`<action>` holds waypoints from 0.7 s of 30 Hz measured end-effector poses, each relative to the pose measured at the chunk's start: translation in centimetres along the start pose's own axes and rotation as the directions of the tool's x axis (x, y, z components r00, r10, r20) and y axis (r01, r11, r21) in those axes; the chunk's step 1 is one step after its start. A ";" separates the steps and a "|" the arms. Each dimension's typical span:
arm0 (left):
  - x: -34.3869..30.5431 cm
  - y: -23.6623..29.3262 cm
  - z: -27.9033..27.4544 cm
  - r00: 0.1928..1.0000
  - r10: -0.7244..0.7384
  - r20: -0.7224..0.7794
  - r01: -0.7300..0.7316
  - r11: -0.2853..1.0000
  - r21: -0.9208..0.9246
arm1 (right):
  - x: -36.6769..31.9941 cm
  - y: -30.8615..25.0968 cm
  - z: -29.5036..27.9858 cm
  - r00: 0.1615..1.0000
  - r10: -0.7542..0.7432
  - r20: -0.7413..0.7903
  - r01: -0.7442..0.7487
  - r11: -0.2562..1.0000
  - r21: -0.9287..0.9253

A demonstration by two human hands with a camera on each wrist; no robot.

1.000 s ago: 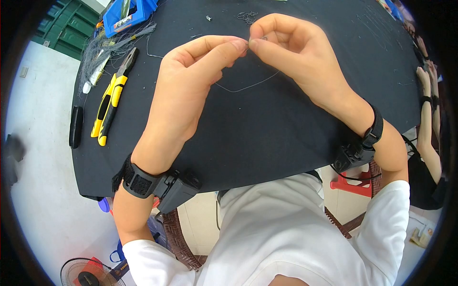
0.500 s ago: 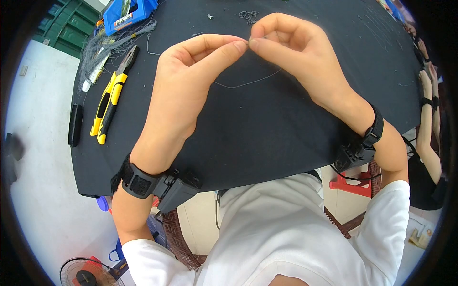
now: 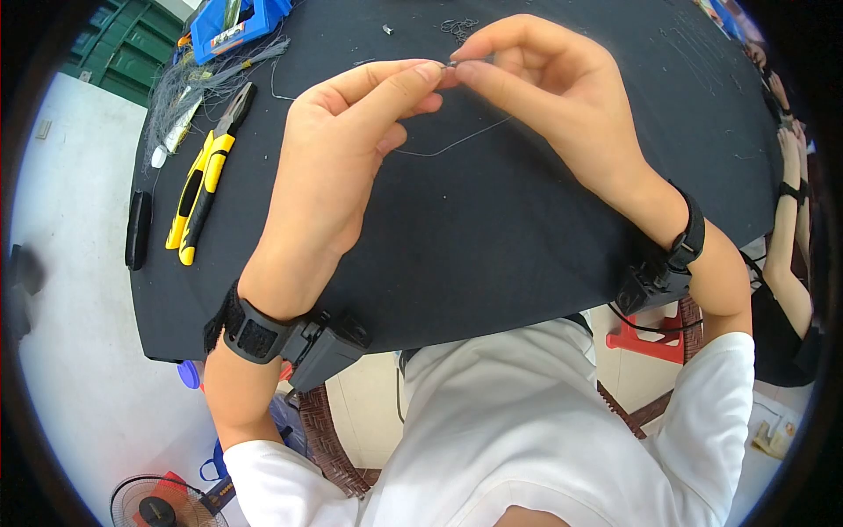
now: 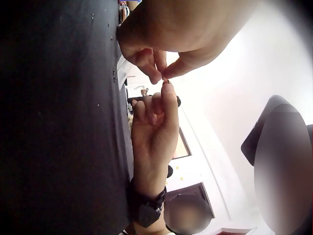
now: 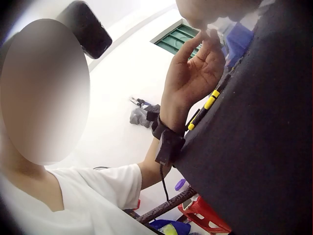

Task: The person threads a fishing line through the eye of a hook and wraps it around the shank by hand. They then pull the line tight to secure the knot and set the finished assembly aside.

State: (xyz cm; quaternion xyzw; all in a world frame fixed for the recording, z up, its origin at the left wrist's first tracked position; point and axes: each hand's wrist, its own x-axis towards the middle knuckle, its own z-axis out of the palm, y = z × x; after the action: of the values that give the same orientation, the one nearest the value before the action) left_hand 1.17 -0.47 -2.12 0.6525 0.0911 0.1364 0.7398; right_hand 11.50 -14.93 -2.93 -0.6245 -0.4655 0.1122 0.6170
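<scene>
1. Both hands are raised above the dark-covered table [image 3: 483, 255], with their fingertips meeting. The left hand [image 3: 347, 140] pinches a small dark piece [image 3: 450, 64] between thumb and forefinger; the right hand [image 3: 562, 97] seems to pinch it from the other side.
2. This piece is therefore between the two hands, apart from the table. Its exact shape is too small to tell.
3. One fine line [image 3: 430, 155] makes a shallow curve across the space between the hands. I cannot tell if it is fixed to the piece, so it is wiser to treat it as joined and to leave it slack.
4. In my judgement, the left hand should be the firm holder, while the right makes only little, slow movements.
5. Pressure should be light, because so small a piece could slip or turn away from the fingertips.
6. Loose strands [image 3: 206, 79] lie near the yellow-and-black pliers [image 3: 206, 184], well apart from the hands; the line could catch there, so wide pulls to the left are better avoided.
</scene>
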 end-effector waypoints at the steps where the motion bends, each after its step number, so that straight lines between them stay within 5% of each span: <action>1: 0.0 0.0 0.0 1.000 0.002 0.000 -0.002 1.000 -0.008 | 0.0 0.0 0.0 1.000 -0.014 -0.006 0.014 1.000 -0.011; 21: 0.0 -0.1 0.0 0.999 0.034 0.008 -0.033 0.998 -0.049 | 0.2 0.3 0.0 0.991 -0.130 -0.004 0.130 0.988 -0.079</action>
State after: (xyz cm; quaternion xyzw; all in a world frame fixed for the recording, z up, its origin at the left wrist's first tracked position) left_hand 1.22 -0.47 -2.20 0.6361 0.0736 0.1482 0.7537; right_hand 11.68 -14.73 -3.12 -0.6171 -0.5063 0.0505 0.6003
